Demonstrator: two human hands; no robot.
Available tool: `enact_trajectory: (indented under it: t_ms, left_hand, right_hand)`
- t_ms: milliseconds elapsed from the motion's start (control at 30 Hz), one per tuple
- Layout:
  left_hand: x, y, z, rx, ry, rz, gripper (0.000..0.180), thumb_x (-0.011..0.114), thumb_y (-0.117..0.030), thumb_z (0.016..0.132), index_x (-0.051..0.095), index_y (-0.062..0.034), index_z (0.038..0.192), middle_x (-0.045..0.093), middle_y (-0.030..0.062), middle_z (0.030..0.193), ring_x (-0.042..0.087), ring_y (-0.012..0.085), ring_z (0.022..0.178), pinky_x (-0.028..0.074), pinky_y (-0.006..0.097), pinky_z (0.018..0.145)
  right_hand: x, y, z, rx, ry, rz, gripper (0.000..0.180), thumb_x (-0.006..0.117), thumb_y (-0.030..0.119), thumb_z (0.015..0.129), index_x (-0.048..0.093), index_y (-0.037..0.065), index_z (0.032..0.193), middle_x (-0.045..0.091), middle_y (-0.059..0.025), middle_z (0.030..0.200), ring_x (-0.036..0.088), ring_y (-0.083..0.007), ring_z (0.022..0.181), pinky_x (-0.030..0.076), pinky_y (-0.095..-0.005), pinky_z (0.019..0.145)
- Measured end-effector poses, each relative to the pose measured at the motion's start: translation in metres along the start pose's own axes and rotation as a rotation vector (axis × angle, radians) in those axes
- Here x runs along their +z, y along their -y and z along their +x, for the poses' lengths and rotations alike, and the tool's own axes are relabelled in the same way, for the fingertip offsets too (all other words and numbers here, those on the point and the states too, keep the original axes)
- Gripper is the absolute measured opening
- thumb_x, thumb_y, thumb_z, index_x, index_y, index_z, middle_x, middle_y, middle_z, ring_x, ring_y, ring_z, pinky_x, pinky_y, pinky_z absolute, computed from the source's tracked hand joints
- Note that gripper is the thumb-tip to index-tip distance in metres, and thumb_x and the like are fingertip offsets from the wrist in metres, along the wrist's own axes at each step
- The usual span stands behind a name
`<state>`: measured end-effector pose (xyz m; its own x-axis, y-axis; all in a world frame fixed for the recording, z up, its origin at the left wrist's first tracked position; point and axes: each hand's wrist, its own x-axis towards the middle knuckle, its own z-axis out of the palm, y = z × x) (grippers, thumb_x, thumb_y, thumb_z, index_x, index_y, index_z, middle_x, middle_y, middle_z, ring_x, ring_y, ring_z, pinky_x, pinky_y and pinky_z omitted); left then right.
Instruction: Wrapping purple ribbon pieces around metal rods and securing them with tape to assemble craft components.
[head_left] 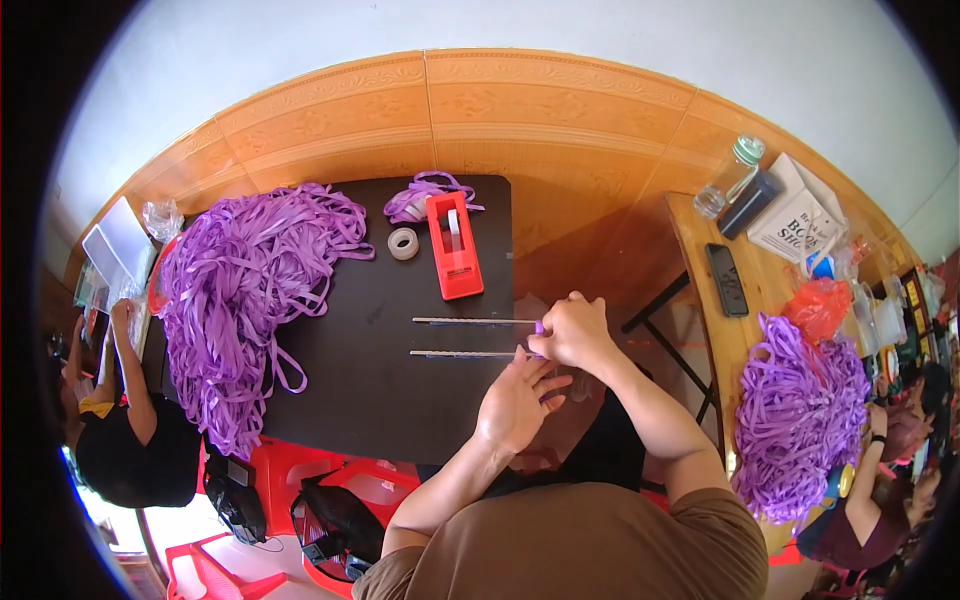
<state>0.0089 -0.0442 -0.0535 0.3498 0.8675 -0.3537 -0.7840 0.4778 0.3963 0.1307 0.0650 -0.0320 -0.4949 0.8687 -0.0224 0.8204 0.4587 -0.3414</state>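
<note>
Two thin, pale rods, an upper rod (470, 320) and a lower rod (465, 353), lie parallel and reach toward the right edge of the black table (350, 380). At their right ends my right hand (577, 332) is closed in a pinch on a bit of purple ribbon (539, 328). My left hand (512, 408) is just below, palm turned up and fingers spread, its thumb tip close to the lower rod's end. Whether the thumb touches the rod I cannot tell. A large heap of purple ribbon (250, 270) covers the table's left side.
A red tape dispenser (455, 270), a tape roll (403, 243) and a small ribbon bundle (420, 203) sit at the back. On the wooden table (705, 270) to my right are a phone (727, 280), a bottle (735, 175) and another ribbon heap (805, 420). People sit on both sides.
</note>
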Motion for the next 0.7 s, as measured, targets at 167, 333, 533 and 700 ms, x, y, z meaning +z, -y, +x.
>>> enact_trajectory:
  t_ms: [167,333,533,700]
  left_hand:
    - [-0.001,0.002,0.002,0.025,0.011,0.025,0.05,0.039,-0.045,0.096,0.047,-0.005,0.125,0.05,0.0081,0.123,0.047,0.0239,0.111,0.034,0.038,0.092]
    - [-0.002,0.002,0.001,0.016,0.02,-0.031,0.038,0.041,-0.039,0.096,0.049,-0.0101,0.119,0.051,0.0046,0.116,0.047,0.0206,0.105,0.035,0.037,0.09]
    - [-0.002,0.002,0.002,0.018,0.019,-0.08,0.029,0.043,-0.033,0.096,0.05,-0.0124,0.115,0.051,0.0037,0.113,0.047,0.0188,0.102,0.036,0.037,0.088]
    - [-0.002,0.002,0.001,0.025,0.014,-0.074,0.029,0.045,-0.032,0.095,0.05,-0.0111,0.114,0.051,0.0043,0.113,0.046,0.019,0.103,0.037,0.037,0.089]
  right_hand:
    - [0.001,0.014,-0.007,0.015,-0.085,-0.241,0.029,0.066,0.034,0.067,0.068,0.006,0.062,0.062,-0.0096,0.067,0.053,-0.0267,0.082,0.033,-0.0429,0.069]
    - [0.007,0.019,-0.013,0.056,-0.172,-0.268,0.027,0.065,0.032,0.071,0.069,0.006,0.063,0.064,-0.0114,0.07,0.053,-0.029,0.083,0.032,-0.0451,0.067]
    - [0.017,0.017,-0.023,0.1,-0.325,-0.163,0.037,0.068,0.041,0.071,0.071,0.004,0.068,0.065,-0.012,0.075,0.056,-0.0272,0.09,0.034,-0.045,0.071]
    - [0.025,0.015,-0.025,0.135,-0.375,-0.193,0.04,0.067,0.042,0.073,0.071,0.003,0.069,0.066,-0.0132,0.081,0.056,-0.0283,0.096,0.034,-0.0463,0.073]
